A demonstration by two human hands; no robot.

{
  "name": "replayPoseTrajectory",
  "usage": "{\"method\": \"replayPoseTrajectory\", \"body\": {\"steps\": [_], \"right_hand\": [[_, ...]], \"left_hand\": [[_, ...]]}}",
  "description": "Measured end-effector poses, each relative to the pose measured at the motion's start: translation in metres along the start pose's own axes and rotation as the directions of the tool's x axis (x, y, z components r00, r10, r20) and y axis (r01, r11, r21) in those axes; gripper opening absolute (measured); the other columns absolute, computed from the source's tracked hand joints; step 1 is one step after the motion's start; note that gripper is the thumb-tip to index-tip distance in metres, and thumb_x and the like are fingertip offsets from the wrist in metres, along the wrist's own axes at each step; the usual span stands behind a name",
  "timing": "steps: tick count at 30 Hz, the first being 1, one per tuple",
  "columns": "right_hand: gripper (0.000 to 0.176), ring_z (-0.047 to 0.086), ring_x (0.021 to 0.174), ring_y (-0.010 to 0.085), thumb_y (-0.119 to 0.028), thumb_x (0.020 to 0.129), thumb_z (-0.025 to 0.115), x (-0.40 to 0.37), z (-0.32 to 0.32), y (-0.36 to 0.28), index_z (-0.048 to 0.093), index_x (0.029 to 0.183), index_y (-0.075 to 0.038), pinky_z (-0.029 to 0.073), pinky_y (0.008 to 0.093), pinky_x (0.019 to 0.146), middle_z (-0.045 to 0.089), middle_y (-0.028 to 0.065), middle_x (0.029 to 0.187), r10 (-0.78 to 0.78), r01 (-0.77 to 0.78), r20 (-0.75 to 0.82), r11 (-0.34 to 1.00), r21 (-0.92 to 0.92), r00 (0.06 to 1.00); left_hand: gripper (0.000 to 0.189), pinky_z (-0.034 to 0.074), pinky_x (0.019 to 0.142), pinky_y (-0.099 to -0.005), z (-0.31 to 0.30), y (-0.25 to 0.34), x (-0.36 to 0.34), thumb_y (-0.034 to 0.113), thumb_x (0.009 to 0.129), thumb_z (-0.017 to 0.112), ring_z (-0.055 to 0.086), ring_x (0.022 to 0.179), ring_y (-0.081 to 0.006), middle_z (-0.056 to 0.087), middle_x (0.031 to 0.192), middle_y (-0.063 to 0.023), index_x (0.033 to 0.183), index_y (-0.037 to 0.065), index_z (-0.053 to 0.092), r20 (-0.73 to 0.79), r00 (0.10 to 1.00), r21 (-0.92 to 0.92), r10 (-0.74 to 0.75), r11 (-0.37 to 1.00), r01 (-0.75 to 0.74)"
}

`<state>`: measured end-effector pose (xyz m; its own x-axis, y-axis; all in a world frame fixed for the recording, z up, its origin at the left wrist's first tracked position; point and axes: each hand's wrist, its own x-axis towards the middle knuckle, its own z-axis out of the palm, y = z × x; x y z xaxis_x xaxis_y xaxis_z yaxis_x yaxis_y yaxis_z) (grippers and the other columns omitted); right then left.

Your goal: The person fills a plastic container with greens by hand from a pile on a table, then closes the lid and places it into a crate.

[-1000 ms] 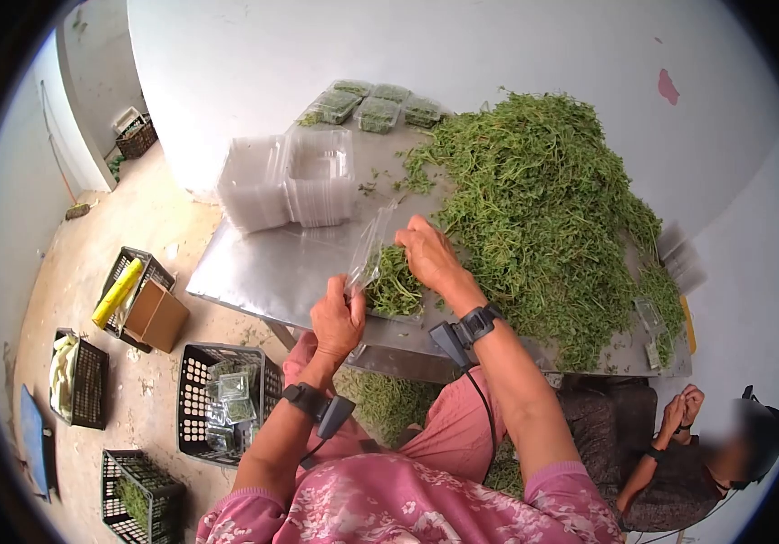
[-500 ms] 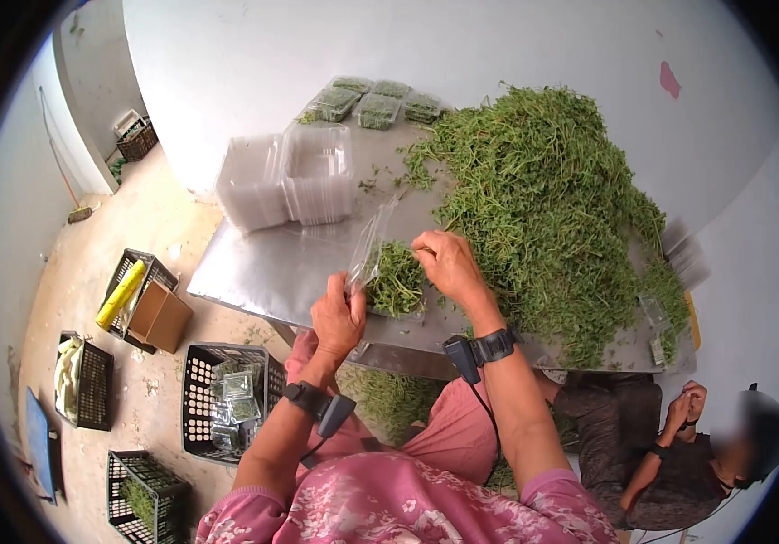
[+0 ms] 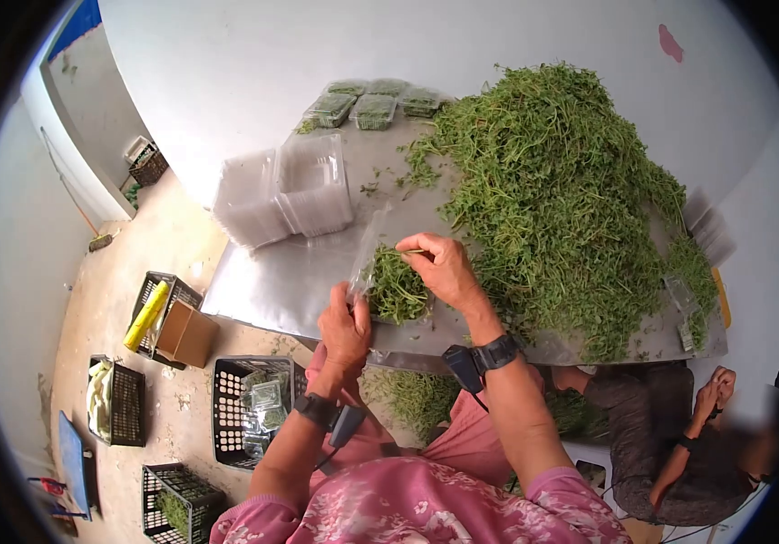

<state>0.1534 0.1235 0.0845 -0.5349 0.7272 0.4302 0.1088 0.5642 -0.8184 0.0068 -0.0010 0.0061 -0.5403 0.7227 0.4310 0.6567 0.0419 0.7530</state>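
Observation:
An opened clear plastic clamshell box [image 3: 368,249] lies near the table's front edge, its lid raised on the left. Leafy green stems [image 3: 398,288] fill its base. My left hand [image 3: 344,334] is closed on the box's left edge, by the lid. Above the greens, my right hand [image 3: 444,272] pinches a thin green stem [image 3: 415,251] between thumb and forefinger. To the right rises a large heap of the same greens [image 3: 552,199]. Nested clear boxes [image 3: 312,186] stand in stacks at the back left, and several filled, lidded boxes [image 3: 374,111] sit behind them.
The metal table [image 3: 253,286] ends just before my lap. On the floor at left are black crates, one [image 3: 226,408] with packed boxes, another [image 3: 155,340] with a yellow roll and cardboard. A person in dark clothes [image 3: 648,435] sits at right, hands together.
The view has shifted, so the floor crates appear farther right. My right hand has moved slightly left over the box, where a pinched stem now shows. My left hand stays at the box's edge.

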Motion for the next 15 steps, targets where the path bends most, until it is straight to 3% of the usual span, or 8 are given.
{"method": "replayPoseTrajectory", "body": {"steps": [6,9,12,13,15], "right_hand": [[0.012,0.060,0.072,0.0080,-0.004,0.087,0.063,-0.0047,-0.0046,-0.0012,0.068,0.096,0.001,0.047,0.0247,0.062,0.067,0.0032,0.082,-0.005,0.007,0.052,1.000,-0.029,0.999],[0.012,0.059,0.065,0.0062,-0.006,0.089,0.061,-0.0064,-0.0008,0.0043,0.067,0.099,0.000,0.046,0.0231,0.057,0.065,0.0016,0.077,0.150,-0.163,0.089,0.972,0.167,0.985],[0.014,0.058,0.059,0.0042,-0.009,0.093,0.059,-0.0081,0.0028,0.0056,0.065,0.103,-0.001,0.045,0.0206,0.053,0.065,0.0006,0.073,0.194,-0.221,0.125,0.939,0.264,0.973],[0.016,0.059,0.059,0.0043,-0.009,0.095,0.055,-0.0077,0.0003,0.0016,0.063,0.106,-0.001,0.045,0.0195,0.052,0.064,0.0004,0.069,0.262,-0.302,0.189,0.924,0.233,0.946],[0.015,0.063,0.061,0.0078,-0.007,0.094,0.054,-0.0077,0.0050,0.0039,0.062,0.103,0.001,0.047,0.0217,0.051,0.066,0.0041,0.074,0.260,-0.309,0.190,0.900,0.306,0.947]], "left_hand": [[0.019,0.046,0.061,-0.0490,-0.0011,0.0014,0.0000,0.016,0.091,0.055,0.061,0.069,-0.0416,0.063,0.074,-0.0202,0.106,0.005,0.052,0.005,1.000,-0.028,0.017,0.999,-0.017],[0.018,0.046,0.061,-0.0479,0.0000,0.0005,-0.0004,0.016,0.091,0.055,0.062,0.068,-0.0414,0.063,0.073,-0.0194,0.105,0.005,0.053,0.003,1.000,-0.037,0.009,0.999,-0.009],[0.017,0.047,0.060,-0.0469,-0.0004,0.0007,-0.0002,0.015,0.091,0.055,0.062,0.068,-0.0412,0.063,0.073,-0.0192,0.105,0.005,0.053,-0.001,1.000,-0.049,0.005,0.999,-0.005],[0.017,0.047,0.060,-0.0467,-0.0001,0.0007,-0.0003,0.015,0.091,0.055,0.062,0.067,-0.0412,0.063,0.073,-0.0192,0.105,0.005,0.053,-0.005,1.000,-0.051,0.006,0.999,-0.006],[0.018,0.047,0.059,-0.0463,0.0001,0.0001,-0.0004,0.015,0.091,0.055,0.062,0.066,-0.0411,0.062,0.073,-0.0192,0.106,0.005,0.053,-0.008,1.000,-0.050,0.002,0.999,-0.002]]}}
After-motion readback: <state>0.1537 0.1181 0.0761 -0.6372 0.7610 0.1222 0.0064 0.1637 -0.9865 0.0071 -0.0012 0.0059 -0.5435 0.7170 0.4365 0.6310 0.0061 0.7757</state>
